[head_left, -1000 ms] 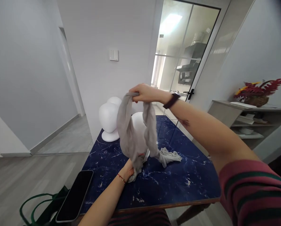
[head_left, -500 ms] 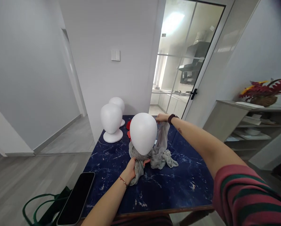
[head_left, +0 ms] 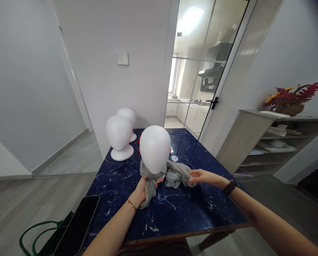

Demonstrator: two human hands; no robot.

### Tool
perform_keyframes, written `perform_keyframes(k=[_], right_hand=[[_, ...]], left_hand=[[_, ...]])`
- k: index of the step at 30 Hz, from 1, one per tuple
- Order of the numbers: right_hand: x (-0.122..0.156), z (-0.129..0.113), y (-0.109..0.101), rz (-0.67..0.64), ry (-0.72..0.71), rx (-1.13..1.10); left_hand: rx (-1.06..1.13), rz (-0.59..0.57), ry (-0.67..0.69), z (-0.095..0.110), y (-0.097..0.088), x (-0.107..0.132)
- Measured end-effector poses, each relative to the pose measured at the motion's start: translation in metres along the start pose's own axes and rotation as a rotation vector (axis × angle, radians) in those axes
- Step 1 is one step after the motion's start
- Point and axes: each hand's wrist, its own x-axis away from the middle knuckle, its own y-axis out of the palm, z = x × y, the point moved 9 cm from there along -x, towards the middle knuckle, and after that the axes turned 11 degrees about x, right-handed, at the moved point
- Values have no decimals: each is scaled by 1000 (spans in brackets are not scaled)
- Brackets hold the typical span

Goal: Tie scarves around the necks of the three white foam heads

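A white mannequin head stands upright on the dark blue marbled table, in front of me. A grey scarf is wrapped around its neck, with one end hanging at the front left and the other stretched out to the right. My left hand is closed around the scarf just below the head's front left. At the right, my right hand grips the other end between thumb and fingers, low over the table. Part of the scarf behind the neck is hidden by the head.
Two more white mannequin heads stand at the table's back left. Something red lies partly hidden behind the near head. A black phone is at the front left, beside a green bag. A shelf unit stands to the right.
My right hand has come from behind the head's right side forward and down to the right, bringing the scarf end along. My left hand keeps its hold. The view has shifted slightly.
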Motion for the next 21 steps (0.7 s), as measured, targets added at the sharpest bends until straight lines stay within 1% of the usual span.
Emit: perform_keyframes(k=[3,5,6,7,8,9,11,13,14,16,18,19,20,21], right_hand=[[22,-5,25,-107,-91,172],[34,-19,23,-27,-115,223],[40,-29,23,-11,-129,179],[47,-40,25,-21,-147,85],[53,-50,29,-59,-167,-43],[60,-60,35,-121,-182,-183],[74,-76,58,-327,-198,-377],[90,-85,87,-544,-209,-388],[98,-88,101,-625,-219,-359],[109,-93,124,-706,-234,-355],[115,-101,142,-716,-232,-494],[114,-105,148,-686,-230,-591],[110,-107,151,-612,-229,-677],[103,-106,151,-494,-227,-728]], left_hand=[[25,-16,-3,0,1,0],[38,-17,9,1,2,1],[39,-16,11,0,3,2],[38,-13,10,0,4,3],[38,-9,7,0,4,4],[40,-6,4,-1,5,5],[52,-8,3,-1,4,4],[66,-19,0,0,2,2],[69,-22,-4,0,1,0],[62,-10,-7,0,-4,-3],[41,17,-1,0,-8,-5],[30,28,2,0,-9,-6],[23,35,4,-1,-9,-6],[20,38,4,-1,-9,-6]])
